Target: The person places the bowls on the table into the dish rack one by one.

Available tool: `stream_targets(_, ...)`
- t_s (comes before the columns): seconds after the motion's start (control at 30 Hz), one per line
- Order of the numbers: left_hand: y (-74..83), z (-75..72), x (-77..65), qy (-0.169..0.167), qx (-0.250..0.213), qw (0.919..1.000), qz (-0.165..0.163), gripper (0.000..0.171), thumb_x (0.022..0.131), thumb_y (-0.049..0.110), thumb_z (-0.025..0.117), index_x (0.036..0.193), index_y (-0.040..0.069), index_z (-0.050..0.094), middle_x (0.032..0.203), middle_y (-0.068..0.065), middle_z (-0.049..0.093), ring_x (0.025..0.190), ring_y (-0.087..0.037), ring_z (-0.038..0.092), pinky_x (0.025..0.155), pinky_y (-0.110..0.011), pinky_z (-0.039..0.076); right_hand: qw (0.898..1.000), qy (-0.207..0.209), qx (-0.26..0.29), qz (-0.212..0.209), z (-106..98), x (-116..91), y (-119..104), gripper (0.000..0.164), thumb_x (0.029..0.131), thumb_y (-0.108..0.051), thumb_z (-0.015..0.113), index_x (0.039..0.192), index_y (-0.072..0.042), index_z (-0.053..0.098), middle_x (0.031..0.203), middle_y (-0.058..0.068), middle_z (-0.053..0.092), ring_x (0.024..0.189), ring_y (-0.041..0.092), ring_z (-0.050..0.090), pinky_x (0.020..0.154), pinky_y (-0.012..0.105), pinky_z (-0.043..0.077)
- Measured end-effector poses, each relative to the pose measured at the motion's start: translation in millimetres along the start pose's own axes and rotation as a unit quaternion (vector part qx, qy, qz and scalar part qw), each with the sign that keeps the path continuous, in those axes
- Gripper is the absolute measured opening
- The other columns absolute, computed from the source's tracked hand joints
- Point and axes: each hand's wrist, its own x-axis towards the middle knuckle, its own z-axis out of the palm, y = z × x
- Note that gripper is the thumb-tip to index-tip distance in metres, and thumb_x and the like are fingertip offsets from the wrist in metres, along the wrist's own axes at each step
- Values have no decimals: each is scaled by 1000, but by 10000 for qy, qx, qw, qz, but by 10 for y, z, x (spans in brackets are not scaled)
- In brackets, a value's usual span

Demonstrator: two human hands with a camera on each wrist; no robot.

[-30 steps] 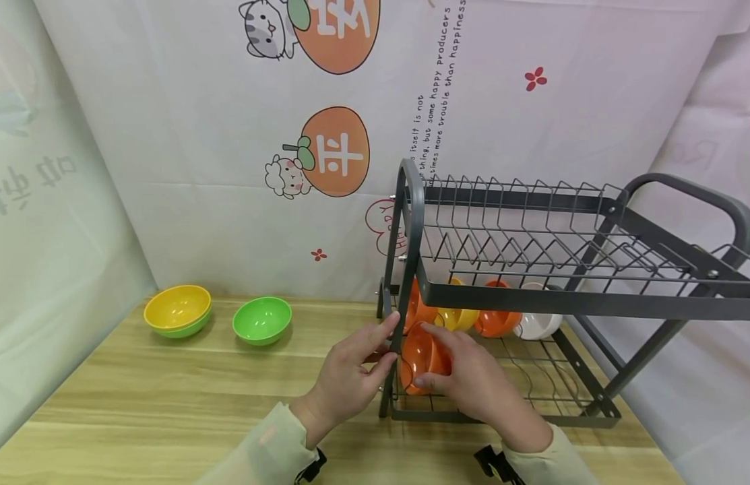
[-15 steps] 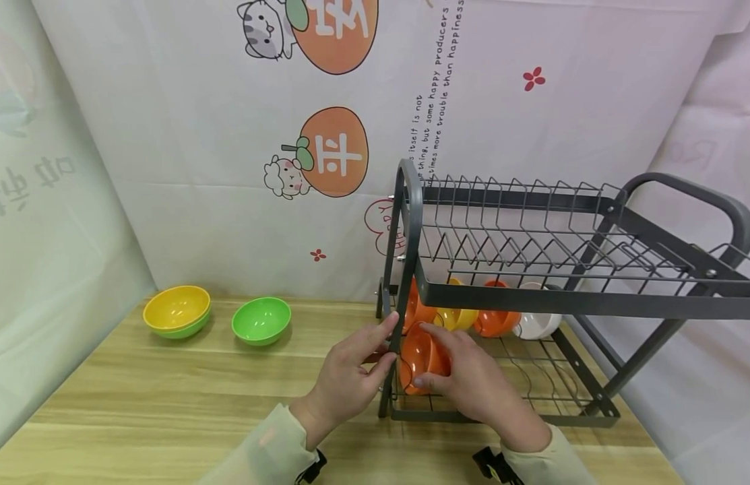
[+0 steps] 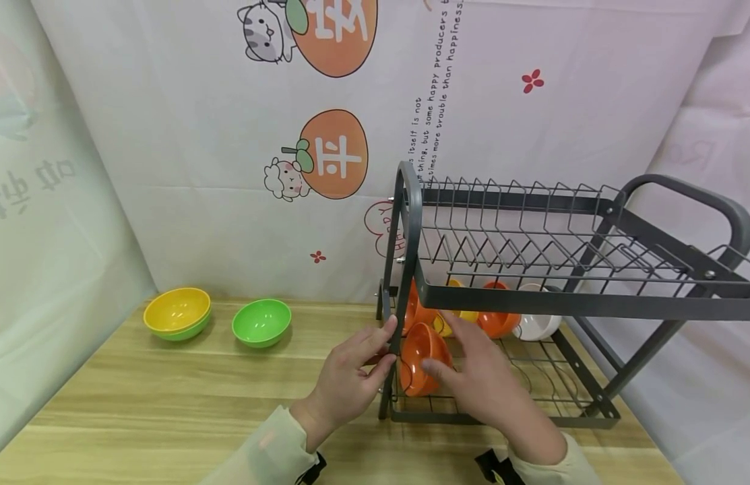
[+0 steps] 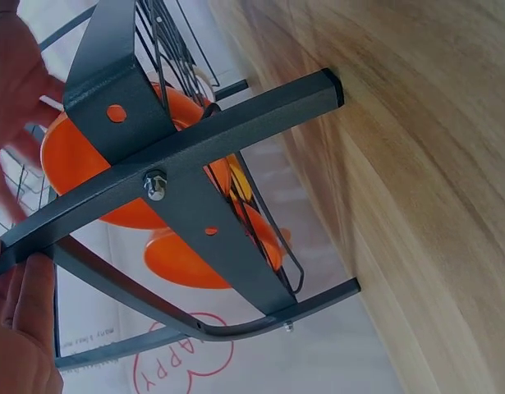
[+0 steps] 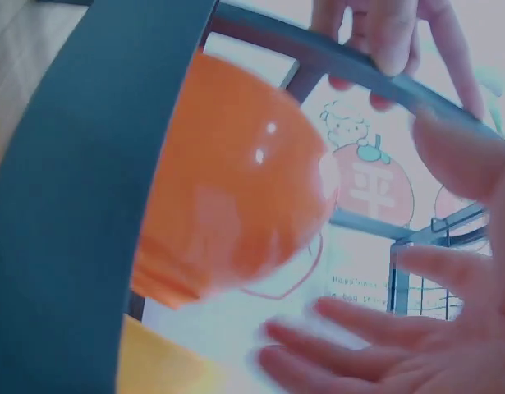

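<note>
A dark grey two-tier dish rack [image 3: 569, 308] stands at the right. My left hand [image 3: 350, 367] holds its front left post, thumb and fingers on either side of the bar. An orange bowl [image 3: 418, 360] is tipped on its side in the lower tier, at the front left corner. Beside it is my right hand [image 3: 486, 374], fingers spread and apart from the bowl in the right wrist view. Behind, along the back of that tier, are another orange bowl [image 3: 414, 310], a yellow bowl [image 3: 443, 327], a third orange bowl [image 3: 498, 322] and a white bowl [image 3: 537, 326].
On the wooden table [image 3: 168, 404], a yellow bowl [image 3: 177, 310] is nested in a green bowl [image 3: 189, 331] at the far left. A single green bowl [image 3: 261, 323] stands right of them. The rack's upper tier [image 3: 520, 249] overhangs the right hand's area. A printed cloth [image 3: 229, 236] hangs behind.
My right hand has let go of the front orange bowl and drawn slightly right, fingers spreading. The bowl stays tipped in the rack. The left hand keeps its hold on the post.
</note>
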Motion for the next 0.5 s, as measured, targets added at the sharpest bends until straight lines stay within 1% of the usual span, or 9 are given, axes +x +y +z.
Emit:
stream_targets(0.07, -1, 5, -2, -8, 4, 10000, -36, 71, 84, -3, 65, 145, 17, 36, 96, -3, 57, 79, -9, 61, 68, -21, 54, 9972, 581, 454, -159, -15, -13, -33, 72, 83, -53, 62, 141, -18, 41, 136, 9, 46, 115, 30, 51, 86, 51, 47)
stream_targets(0.13, -3, 11, -2, -22, 5, 10000, -74, 70, 84, -3, 65, 145, 17, 37, 97, -3, 57, 80, -9, 61, 69, -20, 53, 9887, 1076, 988, -347, -18, -20, -64, 59, 85, -43, 65, 136, -20, 47, 130, 4, 52, 107, 24, 58, 79, 44, 52)
stream_targets(0.2, -3, 12, 0, -49, -9, 9999, -123, 70, 84, -3, 65, 145, 17, 37, 98, -3, 57, 81, -9, 61, 70, -18, 52, 9791, 1405, 1373, -526, -13, -26, -101, 51, 86, -35, 67, 133, -25, 49, 127, -1, 54, 105, 20, 59, 76, 38, 54)
stream_targets(0.23, -1, 8, 2, -80, -21, 9998, -159, 69, 85, -3, 65, 145, 17, 37, 99, -3, 57, 82, -9, 61, 70, -17, 52, 9754, 1505, 1514, -551, -10, -31, -121, 49, 86, -34, 67, 132, -28, 50, 126, -3, 55, 105, 18, 60, 76, 37, 54)
stream_targets(0.33, 6, -29, 9, -249, -201, 9991, -266, 70, 85, -5, 63, 145, 19, 37, 105, -2, 58, 87, -9, 61, 73, -16, 51, 9661, 1578, 1969, -553, 13, -42, -194, 49, 85, -31, 69, 131, -32, 52, 125, -7, 56, 106, 16, 59, 76, 35, 53)
stream_targets(0.43, 13, -113, 18, -481, -385, 9976, -308, 67, 86, -3, 61, 145, 18, 37, 112, -1, 59, 93, -10, 61, 75, -19, 51, 9607, 1487, 2276, -554, 51, -43, -273, 49, 85, -30, 69, 130, -33, 52, 126, -8, 55, 108, 15, 58, 78, 33, 53)
stream_targets(0.5, 14, -185, 16, -579, -349, 9972, -333, 61, 88, 1, 60, 144, 17, 40, 116, 0, 58, 96, -12, 60, 77, -22, 52, 9570, 1346, 2505, -581, 81, -37, -330, 51, 85, -28, 69, 132, -34, 51, 128, -7, 53, 110, 16, 56, 78, 32, 53)
